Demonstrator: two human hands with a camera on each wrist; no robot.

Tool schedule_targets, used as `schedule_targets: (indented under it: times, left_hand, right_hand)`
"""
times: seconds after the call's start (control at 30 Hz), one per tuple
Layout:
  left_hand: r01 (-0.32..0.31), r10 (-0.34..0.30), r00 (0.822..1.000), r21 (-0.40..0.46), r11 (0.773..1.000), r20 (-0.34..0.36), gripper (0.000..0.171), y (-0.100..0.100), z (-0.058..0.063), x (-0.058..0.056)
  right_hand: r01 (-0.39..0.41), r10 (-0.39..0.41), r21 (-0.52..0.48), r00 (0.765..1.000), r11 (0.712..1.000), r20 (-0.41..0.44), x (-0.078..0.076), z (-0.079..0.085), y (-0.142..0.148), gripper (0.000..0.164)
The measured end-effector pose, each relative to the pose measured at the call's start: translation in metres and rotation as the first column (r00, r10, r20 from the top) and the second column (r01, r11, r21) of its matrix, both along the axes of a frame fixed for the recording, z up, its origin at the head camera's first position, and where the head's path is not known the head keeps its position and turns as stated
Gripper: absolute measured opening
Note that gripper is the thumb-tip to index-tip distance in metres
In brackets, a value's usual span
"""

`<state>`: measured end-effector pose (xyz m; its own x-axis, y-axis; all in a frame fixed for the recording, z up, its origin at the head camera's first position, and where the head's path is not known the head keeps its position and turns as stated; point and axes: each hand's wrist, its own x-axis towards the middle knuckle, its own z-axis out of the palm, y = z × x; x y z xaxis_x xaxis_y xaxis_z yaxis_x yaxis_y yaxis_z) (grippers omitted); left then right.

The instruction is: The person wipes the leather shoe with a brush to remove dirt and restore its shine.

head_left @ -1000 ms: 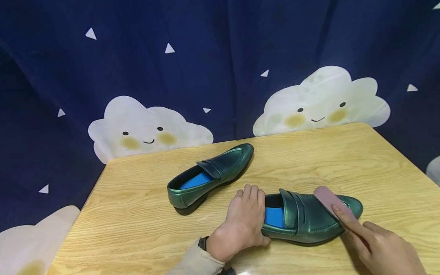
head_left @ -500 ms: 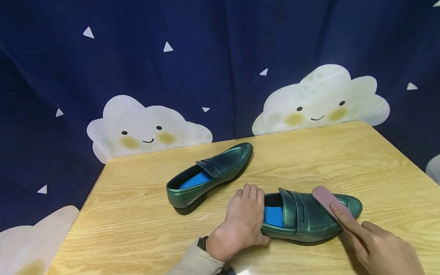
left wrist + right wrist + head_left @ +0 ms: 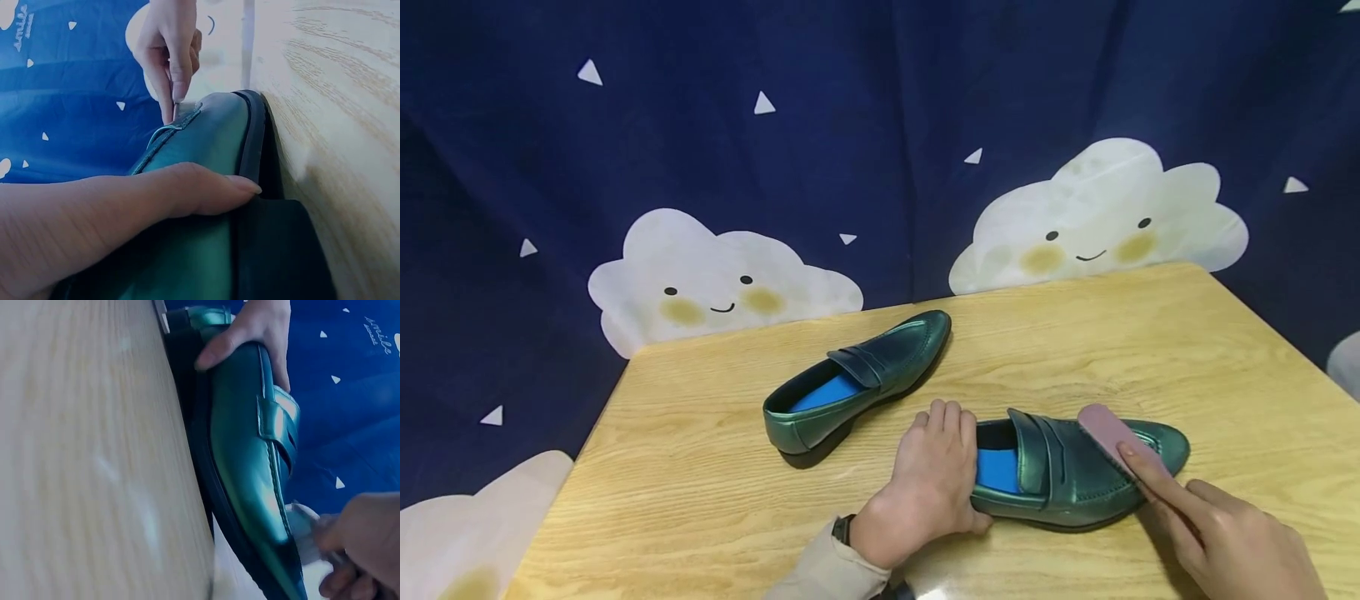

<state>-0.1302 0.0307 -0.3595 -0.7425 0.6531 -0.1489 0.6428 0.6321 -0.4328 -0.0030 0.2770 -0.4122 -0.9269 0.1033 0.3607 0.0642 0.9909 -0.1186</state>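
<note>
A green metallic loafer [image 3: 1078, 475] with a blue insole lies sole-down on the wooden table, toe to the right. My left hand [image 3: 928, 479] grips its heel end. In the left wrist view, the left thumb [image 3: 200, 190] presses along the shoe's side near the sole. My right hand [image 3: 1232, 533] holds a pink, round-ended brush [image 3: 1105, 429] across the loafer's toe, index finger stretched along its top. The brush's underside against the leather is mostly hidden; a greyish blur shows there in the right wrist view. Behind stands the matching loafer [image 3: 887, 367], apart from both hands.
The wooden table [image 3: 700, 442] ends at a dark blue curtain [image 3: 850, 125] printed with smiling clouds and white triangles. Bare wood lies left of the shoes and at the back right.
The brush has slid very slightly left over the toe, toward the loafer's strap. The left hand keeps its grip on the heel, and the other loafer stays put.
</note>
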Motion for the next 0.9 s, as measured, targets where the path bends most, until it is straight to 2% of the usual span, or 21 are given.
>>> schedule_targets:
  times: [0.13,0.2,0.3,0.37,0.47,0.53,0.6,0.7,0.83,0.87,0.9]
  left_hand:
    - [-0.009,0.009,1.000,-0.005,1.000,0.007,0.103,0.001,0.001,0.000]
    - [-0.009,0.009,1.000,-0.013,1.000,0.006,0.104,0.001,0.001,0.001]
    - [-0.010,0.010,1.000,-0.023,1.000,0.005,0.104,0.001,0.001,0.000]
    - [-0.009,0.009,1.000,-0.023,1.000,0.010,0.104,0.000,0.002,0.000]
    - [-0.010,0.011,1.000,-0.016,1.000,0.015,0.104,0.000,0.002,0.000]
    - [-0.014,0.015,1.000,-0.015,1.000,0.017,0.104,0.000,0.003,0.000]
    - [-0.017,0.018,1.000,-0.014,1.000,0.018,0.104,0.000,0.003,0.000]
    - [-0.017,0.018,1.000,-0.008,1.000,0.020,0.103,0.000,0.002,0.000]
    - [-0.009,0.009,1.000,0.001,1.000,0.014,0.102,0.000,0.001,0.001]
    - [-0.008,0.008,1.000,0.000,1.000,0.011,0.102,0.000,0.001,0.001]
    - [-0.006,0.006,1.000,-0.002,1.000,0.009,0.102,0.000,0.002,0.001]
  right_hand:
    - [0.104,-0.104,-0.047,0.995,0.993,0.004,0.002,0.005,0.006,0.060]
    - [0.067,-0.069,-0.055,0.997,0.996,-0.032,0.002,0.004,0.007,0.056]
    - [-0.045,0.041,-0.083,0.998,0.996,-0.040,0.003,0.000,-0.001,0.053]
    - [-0.061,0.057,-0.091,0.997,0.994,-0.044,0.004,-0.003,-0.008,0.056]
    - [0.056,-0.056,-0.121,0.998,0.991,0.005,0.007,0.000,-0.015,0.065]
    - [0.159,-0.154,-0.113,0.987,0.981,0.051,0.008,0.003,-0.017,0.068]
    - [0.193,-0.183,-0.116,0.979,0.974,0.092,0.009,0.004,-0.019,0.069]
    - [0.114,-0.102,-0.128,0.990,0.985,0.098,0.010,-0.001,-0.024,0.072]
    - [-0.022,0.021,-0.183,1.000,0.983,-0.008,0.015,-0.012,-0.040,0.070]
    - [-0.029,0.024,-0.193,0.999,0.981,-0.028,0.016,-0.014,-0.044,0.070]
    - [-0.007,0.004,-0.192,1.000,0.981,-0.012,0.017,-0.013,-0.047,0.071]
